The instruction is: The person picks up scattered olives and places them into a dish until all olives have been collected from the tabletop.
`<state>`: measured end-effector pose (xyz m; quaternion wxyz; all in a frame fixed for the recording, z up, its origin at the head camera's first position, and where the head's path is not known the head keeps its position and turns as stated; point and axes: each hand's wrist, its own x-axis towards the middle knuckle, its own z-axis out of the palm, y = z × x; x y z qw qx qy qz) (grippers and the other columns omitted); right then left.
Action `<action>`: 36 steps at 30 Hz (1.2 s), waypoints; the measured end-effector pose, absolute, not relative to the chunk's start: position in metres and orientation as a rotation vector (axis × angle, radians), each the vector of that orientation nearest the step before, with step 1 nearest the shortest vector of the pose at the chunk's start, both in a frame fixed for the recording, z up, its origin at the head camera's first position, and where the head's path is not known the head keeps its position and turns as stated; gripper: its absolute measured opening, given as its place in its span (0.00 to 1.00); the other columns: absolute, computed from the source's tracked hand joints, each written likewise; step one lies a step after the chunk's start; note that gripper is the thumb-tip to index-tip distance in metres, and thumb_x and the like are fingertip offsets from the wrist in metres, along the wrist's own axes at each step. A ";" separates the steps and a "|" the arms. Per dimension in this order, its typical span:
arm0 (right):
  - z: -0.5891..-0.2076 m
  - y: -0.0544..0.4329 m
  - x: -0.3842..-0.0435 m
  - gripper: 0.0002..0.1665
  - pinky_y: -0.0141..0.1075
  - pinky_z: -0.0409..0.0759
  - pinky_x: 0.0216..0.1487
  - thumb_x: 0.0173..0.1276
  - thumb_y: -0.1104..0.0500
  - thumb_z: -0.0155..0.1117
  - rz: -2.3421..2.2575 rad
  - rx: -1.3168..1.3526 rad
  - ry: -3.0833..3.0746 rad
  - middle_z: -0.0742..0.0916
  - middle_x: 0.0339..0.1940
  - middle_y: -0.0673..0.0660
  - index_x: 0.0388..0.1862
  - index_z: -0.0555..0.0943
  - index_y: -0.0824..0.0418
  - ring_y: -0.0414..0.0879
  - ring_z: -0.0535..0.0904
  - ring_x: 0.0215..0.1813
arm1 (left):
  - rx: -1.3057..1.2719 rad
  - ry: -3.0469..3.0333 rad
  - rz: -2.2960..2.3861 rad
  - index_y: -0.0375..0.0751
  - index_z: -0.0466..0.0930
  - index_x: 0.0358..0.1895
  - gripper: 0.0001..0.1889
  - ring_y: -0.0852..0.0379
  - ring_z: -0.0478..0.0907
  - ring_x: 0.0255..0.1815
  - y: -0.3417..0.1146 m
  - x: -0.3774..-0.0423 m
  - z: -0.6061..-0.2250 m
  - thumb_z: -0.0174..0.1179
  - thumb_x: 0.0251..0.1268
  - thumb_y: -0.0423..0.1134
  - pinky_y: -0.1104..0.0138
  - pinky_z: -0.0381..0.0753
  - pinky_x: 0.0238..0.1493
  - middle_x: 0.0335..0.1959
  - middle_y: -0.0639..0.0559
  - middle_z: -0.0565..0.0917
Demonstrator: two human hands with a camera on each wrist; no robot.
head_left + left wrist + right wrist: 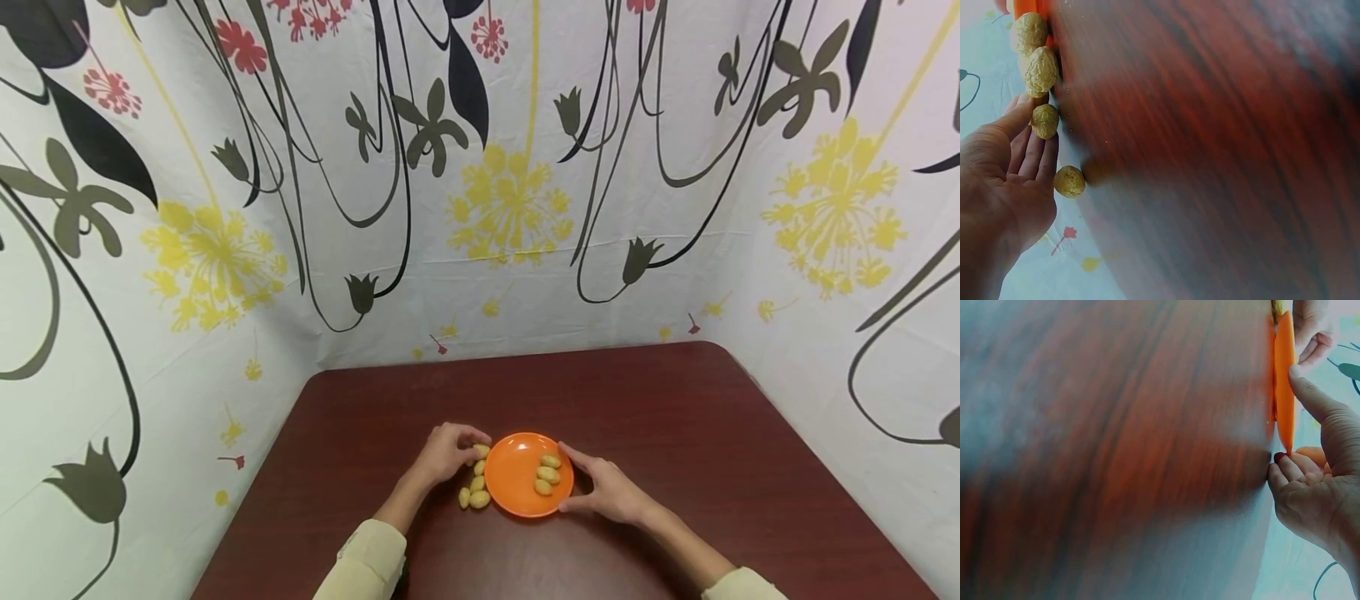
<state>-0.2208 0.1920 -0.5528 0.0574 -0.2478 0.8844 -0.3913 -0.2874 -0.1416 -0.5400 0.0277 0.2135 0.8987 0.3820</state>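
"orange plate (516, 479): where is it to be found, and by what is it surrounded?"

"by floral cloth (667, 321), first of all. the back and both sides are screened by it, white, printed with yellow, red, dark and grey-green plants."

"and below that?"

"dark red-brown table (637, 408), by which the plate is borne, toward the near side and roughly midway across. over its near part two cream sleeves (367, 554) are seen, the right one cut off by the edge of the head view."

"how is the plate held?"

"flat, by its right edge. it is gripped there by the right hand (611, 492): the thumb is set at the near rim and the fingers are spread from it along the rim, with the plate clasped between."

"and the left hand (442, 454)?"

"it is held just beyond the plate's left edge. its fingers are curved round the farthest loose piece (482, 451), which is pinched between thumb and forefinger."

"what are the smallest things?"

"yellow wrinkled pieces (548, 476). a little cluster is borne on the right half of the plate, close together; whether three or four are there cannot be told. beside the left rim five loose ones (477, 483) can be counted, the pinched one included, strung in a rough line toward the near side, with two set side by side at its near end."
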 end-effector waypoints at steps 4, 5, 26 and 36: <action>-0.552 0.192 -0.220 0.61 0.66 0.68 0.72 0.63 0.43 0.83 -1.187 -0.755 2.680 0.73 0.78 0.70 0.84 0.62 0.68 0.67 0.69 0.78 | 0.632 2.783 1.224 0.48 0.93 0.50 0.08 0.60 0.86 0.45 -0.141 -0.288 -0.539 0.71 0.72 0.37 0.65 0.88 0.46 0.45 0.59 0.91; -0.552 0.192 -0.220 0.61 0.66 0.68 0.72 0.63 0.43 0.82 -1.189 -0.757 2.677 0.73 0.78 0.70 0.84 0.62 0.68 0.67 0.69 0.78 | 0.626 2.782 1.241 0.48 0.93 0.50 0.08 0.60 0.86 0.45 -0.141 -0.288 -0.538 0.71 0.72 0.37 0.66 0.88 0.44 0.45 0.59 0.91; -0.554 0.192 -0.222 0.61 0.65 0.68 0.72 0.63 0.42 0.82 -1.184 -0.769 2.679 0.74 0.78 0.70 0.84 0.62 0.68 0.66 0.69 0.78 | 0.693 2.728 1.434 0.47 0.93 0.52 0.10 0.59 0.89 0.47 -0.122 -0.282 -0.538 0.72 0.70 0.37 0.64 0.88 0.50 0.48 0.56 0.92; -0.555 0.192 -0.223 0.61 0.64 0.67 0.73 0.63 0.42 0.82 -1.198 -0.739 2.666 0.73 0.79 0.68 0.84 0.62 0.67 0.63 0.69 0.78 | 0.683 2.722 1.382 0.50 0.92 0.54 0.11 0.59 0.88 0.53 -0.108 -0.279 -0.543 0.70 0.73 0.39 0.63 0.88 0.53 0.51 0.59 0.91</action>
